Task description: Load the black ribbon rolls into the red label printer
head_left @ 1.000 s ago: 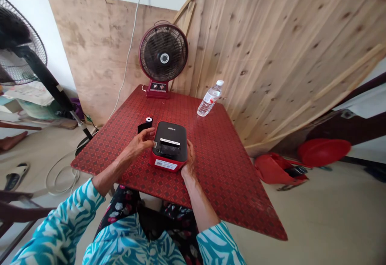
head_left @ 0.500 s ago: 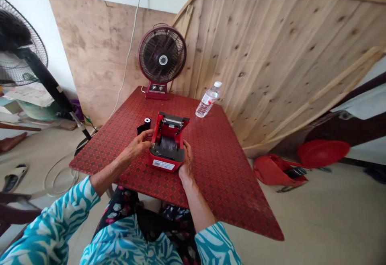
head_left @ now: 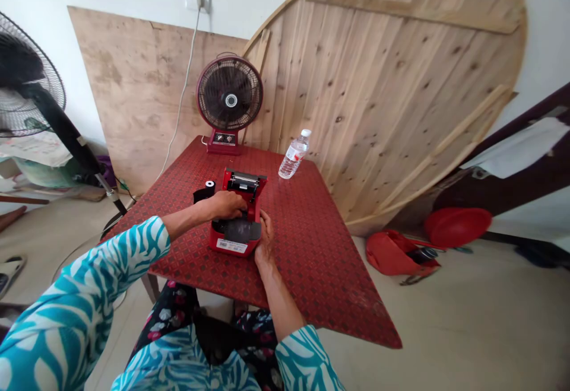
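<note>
A red and black label printer [head_left: 229,245] sits on the table with its lid raised, a white sticker across its front. Dark shiny paper [head_left: 239,231] lies over its front edge. My left hand [head_left: 228,204] reaches over from the left into the open compartment, fingers curled down; the fingertips and whatever they grip are hidden. My right hand [head_left: 264,239] is wrapped against the printer's right side, steadying contact along the wall. Left of the printer stands a black paper roll [head_left: 206,190] with a white core, its loose end uncurled.
The table [head_left: 312,266] has a red patterned cover. A red desk fan [head_left: 230,101] and a water bottle [head_left: 294,155] stand toward the back. A pedestal fan [head_left: 66,124] is at left; a red bag [head_left: 389,251] and red basin [head_left: 456,226] lie on the floor at right.
My left hand has moved from the printer's left side into its open compartment. Dark paper now extends over the front edge. My right hand stays at the right side; the view has shifted.
</note>
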{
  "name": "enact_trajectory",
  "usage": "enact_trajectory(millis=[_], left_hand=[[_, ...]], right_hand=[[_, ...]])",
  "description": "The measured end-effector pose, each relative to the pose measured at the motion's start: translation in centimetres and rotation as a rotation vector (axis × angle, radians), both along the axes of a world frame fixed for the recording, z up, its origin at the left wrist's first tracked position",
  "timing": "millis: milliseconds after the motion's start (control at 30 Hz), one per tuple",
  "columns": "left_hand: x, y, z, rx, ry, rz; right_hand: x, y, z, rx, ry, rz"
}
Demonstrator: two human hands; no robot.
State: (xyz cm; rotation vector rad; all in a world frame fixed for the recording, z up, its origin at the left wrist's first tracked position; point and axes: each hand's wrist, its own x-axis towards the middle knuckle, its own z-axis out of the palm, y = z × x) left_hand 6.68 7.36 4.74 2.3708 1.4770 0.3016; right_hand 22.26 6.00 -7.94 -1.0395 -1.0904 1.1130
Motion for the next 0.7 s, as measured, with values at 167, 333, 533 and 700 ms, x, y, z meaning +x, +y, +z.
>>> enact_trajectory(millis=[167,333,533,700], left_hand=[[1.0,1.1,0.2,-0.024,0.187,0.018],[0.9,0.9,1.0,-0.031,0.293,0.002],[0.4,-1.0,3.0,0.108,0.272,-0.026],[-5.0,-2.1,5.7,0.176,-0.269,0.046]], right_hand=[[-0.1,0.0,-0.1,0.003,0.01,0.017],[-0.1,0.2,-0.4,0.007,0.031,-0.008],[0.0,0.5,-0.6,0.032,0.025,-0.015],[0.2,0.1,-0.6,0.019,0.002,0.013]])
